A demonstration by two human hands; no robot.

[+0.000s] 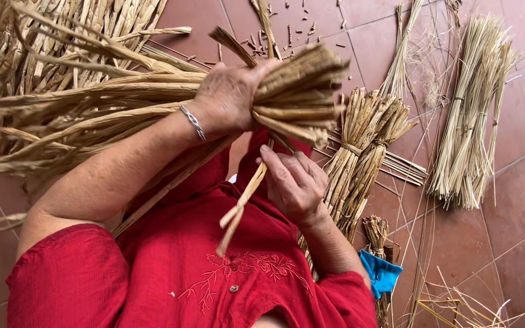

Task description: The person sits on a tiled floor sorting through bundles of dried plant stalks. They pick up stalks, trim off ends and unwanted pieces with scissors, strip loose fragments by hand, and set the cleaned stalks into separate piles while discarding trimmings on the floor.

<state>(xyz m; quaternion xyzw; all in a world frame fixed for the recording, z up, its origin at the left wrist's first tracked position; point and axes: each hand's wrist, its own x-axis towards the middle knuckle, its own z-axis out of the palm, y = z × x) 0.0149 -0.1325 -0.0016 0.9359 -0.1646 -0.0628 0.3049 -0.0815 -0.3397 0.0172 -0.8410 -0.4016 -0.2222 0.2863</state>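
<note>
My left hand (226, 97), with a thin silver bracelet at the wrist, is shut around a thick bundle of dried reed stalks (302, 91). The cut ends of the stalks point right and the long ends fan out to the left. Just below it, my right hand (293, 182) pinches a single flat reed strand (241, 206) that hangs down from under the bundle over my red shirt.
Two tied reed bundles (366, 140) lie on the red tile floor (518, 243) to the right, beside a sheaf of thin straw (469, 121). A loose pile of stalks (62, 36) fills the upper left. A blue cloth (381, 273) sits by my right elbow. Short clippings (290, 30) are scattered at the top.
</note>
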